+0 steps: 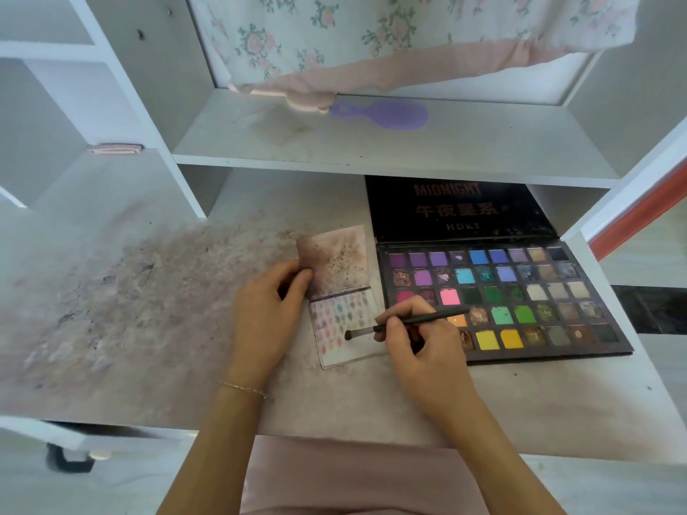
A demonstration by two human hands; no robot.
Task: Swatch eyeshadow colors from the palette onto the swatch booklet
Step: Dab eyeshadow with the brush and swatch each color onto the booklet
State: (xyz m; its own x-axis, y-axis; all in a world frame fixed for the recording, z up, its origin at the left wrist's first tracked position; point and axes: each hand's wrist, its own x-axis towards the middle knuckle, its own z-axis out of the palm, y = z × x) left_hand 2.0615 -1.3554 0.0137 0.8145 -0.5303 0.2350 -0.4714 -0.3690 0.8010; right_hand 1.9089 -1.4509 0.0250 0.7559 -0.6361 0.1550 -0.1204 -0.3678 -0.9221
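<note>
Together: 1 palette [502, 302], 1 booklet [342, 295], 1 brush [405, 323], 2 hands.

Head camera looks down, close, over the desk [148, 328].

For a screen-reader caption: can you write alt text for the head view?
A right hand holds a brush with its tip on an open swatch booklet, which the left hand steadies at its edge. An open eyeshadow palette lies to the right on a powder-stained desk.

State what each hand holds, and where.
Right hand grips the brush mid-handle; left hand pinches the swatch booklet at its left edge.
</note>
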